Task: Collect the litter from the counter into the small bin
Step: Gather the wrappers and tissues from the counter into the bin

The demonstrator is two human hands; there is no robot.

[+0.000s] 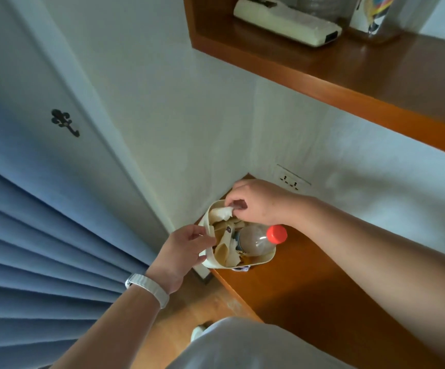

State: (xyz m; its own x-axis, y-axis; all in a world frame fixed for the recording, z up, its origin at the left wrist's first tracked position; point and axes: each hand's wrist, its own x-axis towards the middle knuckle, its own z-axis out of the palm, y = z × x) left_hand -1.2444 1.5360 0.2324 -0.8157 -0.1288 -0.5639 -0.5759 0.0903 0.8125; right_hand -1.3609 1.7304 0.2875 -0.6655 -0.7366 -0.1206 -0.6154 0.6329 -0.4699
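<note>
A small cream bin (262,260) stands at the left end of the wooden counter (309,288), in the wall corner. My left hand (182,250) grips the bin's near-left rim. Over the bin's far side, my right hand (256,202) pinches a crumpled white tissue (222,212). Inside the bin lie a clear plastic bottle (253,241) with a red cap (276,234) poking over the rim, plus beige paper scraps (222,250).
A wall socket (292,179) sits just behind the bin. Above runs a wooden shelf (375,67) holding a cream device (285,20) and a jar (378,14). A blue curtain (42,249) hangs at the left, and a black wall hook (65,125) is on the wall.
</note>
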